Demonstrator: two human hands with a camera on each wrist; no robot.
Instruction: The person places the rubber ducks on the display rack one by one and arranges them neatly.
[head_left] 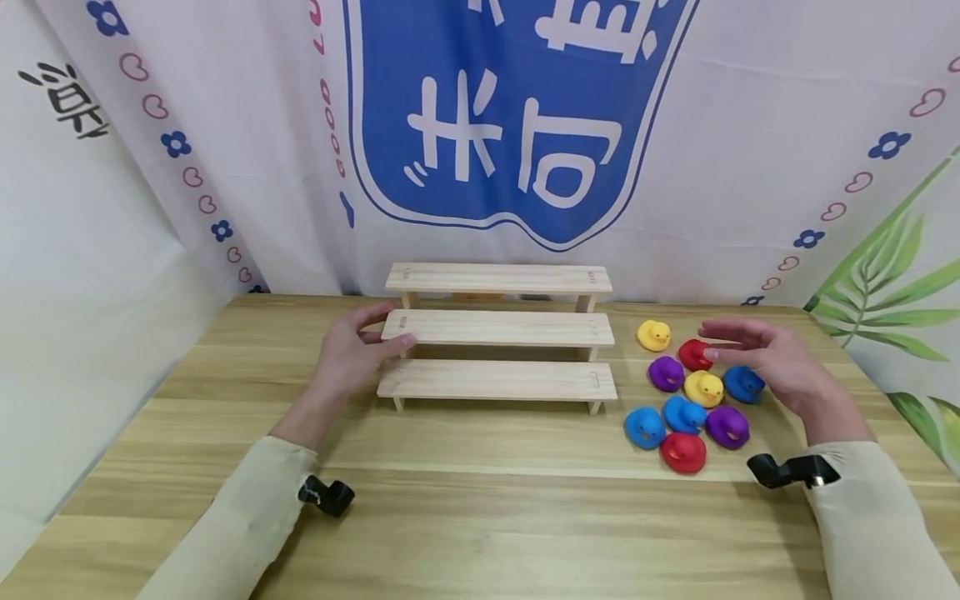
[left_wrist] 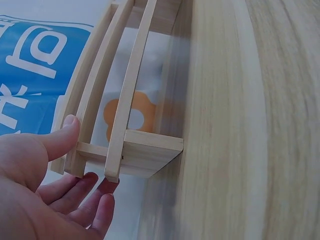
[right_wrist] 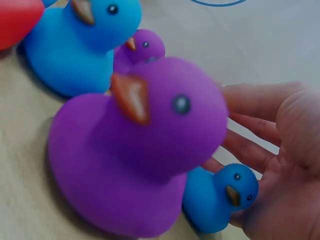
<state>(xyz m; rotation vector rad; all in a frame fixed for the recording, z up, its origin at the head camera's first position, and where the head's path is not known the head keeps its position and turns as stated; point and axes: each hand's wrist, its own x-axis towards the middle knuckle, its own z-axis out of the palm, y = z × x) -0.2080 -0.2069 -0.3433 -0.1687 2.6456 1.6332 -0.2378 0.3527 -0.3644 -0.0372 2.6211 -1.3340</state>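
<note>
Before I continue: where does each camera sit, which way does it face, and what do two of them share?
Head: on the person's head, facing forward and down at the wooden stand and toy ducks; shows both sleeves, left grip and right grip.
Left wrist: on that wrist, facing the stand's boards edge-on, banner behind; shows the left grip.
Right wrist: on that wrist, facing the ducks close up; shows the right grip.
Shared: head and left wrist both show stand, banner and left grip.
</note>
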